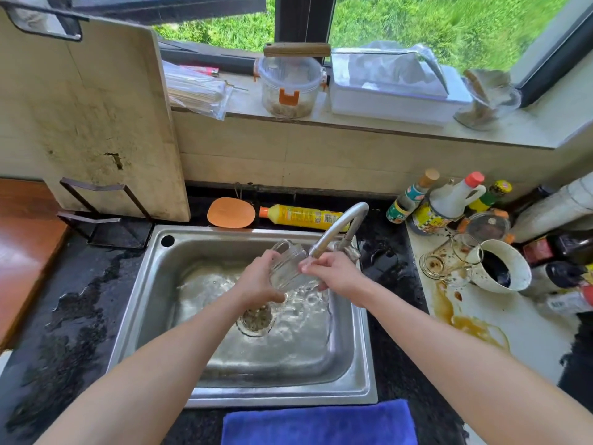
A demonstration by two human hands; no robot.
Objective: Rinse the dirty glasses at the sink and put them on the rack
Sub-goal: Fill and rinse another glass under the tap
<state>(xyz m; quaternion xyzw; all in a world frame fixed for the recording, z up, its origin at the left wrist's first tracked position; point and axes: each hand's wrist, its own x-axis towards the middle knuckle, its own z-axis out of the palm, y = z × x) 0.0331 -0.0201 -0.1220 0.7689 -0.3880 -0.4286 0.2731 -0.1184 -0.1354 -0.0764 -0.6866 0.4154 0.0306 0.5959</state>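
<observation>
Task object: clear glass, centre of frame, held over the sink just below the faucet spout, with water running.
Long axis: tilted, mouth toward the top of the frame, base toward the bottom.
Left hand: grips the glass's left wall; fingers curled over the top, thumb below.
Right hand: fingertips bunched together on the right wall near the stream, thumb under the base end.
Key relation: the glass lies between the two hands, both touching; the left holds more of the body.
Likely rack: black wire stand, left of frame, on the left hand's side.
Remaining: stained glass, right counter, nearer the right hand.
</observation>
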